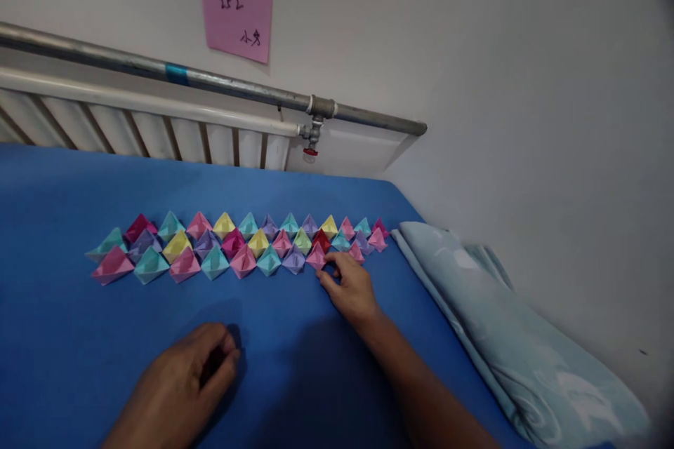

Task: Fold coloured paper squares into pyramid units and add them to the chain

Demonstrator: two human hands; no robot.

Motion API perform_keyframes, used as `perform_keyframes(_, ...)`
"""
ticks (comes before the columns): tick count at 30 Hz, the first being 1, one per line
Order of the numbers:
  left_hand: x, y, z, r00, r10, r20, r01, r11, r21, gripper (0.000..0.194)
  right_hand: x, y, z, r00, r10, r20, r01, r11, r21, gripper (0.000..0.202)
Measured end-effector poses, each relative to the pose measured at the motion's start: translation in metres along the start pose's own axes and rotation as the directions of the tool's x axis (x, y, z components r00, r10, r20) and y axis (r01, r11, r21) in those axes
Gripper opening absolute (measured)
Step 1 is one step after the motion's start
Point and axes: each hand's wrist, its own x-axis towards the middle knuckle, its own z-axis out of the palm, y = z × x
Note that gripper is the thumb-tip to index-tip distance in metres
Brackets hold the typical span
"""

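Folded paper boats in several colours stand in three close rows on a blue surface. My right hand is at the front row, its thumb and index finger at the right side of a pink paper boat. Those fingers seem to pinch the boat's edge; the exact contact is hard to see. Left of that boat stands a purple paper boat, and behind it a red one. My left hand rests lower left, apart from the boats, with fingers curled together and nothing visible in them.
A folded light-blue blanket lies along the right side by the wall. Beyond the far edge are a white radiator, a metal pipe and a red-handled valve. A pink note hangs on the wall.
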Motion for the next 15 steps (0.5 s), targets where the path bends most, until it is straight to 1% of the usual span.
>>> perform_keyframes(5, 0.0, -0.0014, 0.0, 1.0, 0.002, 0.005, -0.002, 1.0, -0.012, 0.028, 0.0008, 0.0006, 0.0007, 0.999, -0.038, -0.006, 0.038, 0.999, 0.027, 0.017)
perform_keyframes(11, 0.0002, 0.0008, -0.0008, 1.0, -0.003, 0.005, 0.003, 1.0, 0.0, 0.028, -0.0002, 0.002, 0.0013, 0.999, -0.036, -0.006, 0.037, 0.998, 0.041, 0.019)
perform_keyframes(15, 0.0006, 0.0004, -0.0003, 0.999, 0.022, -0.039, -0.021, 1.0, 0.008, 0.025, -0.0053, 0.0078, -0.0021, 0.996, 0.001, -0.088, 0.006, 0.997, 0.075, 0.022)
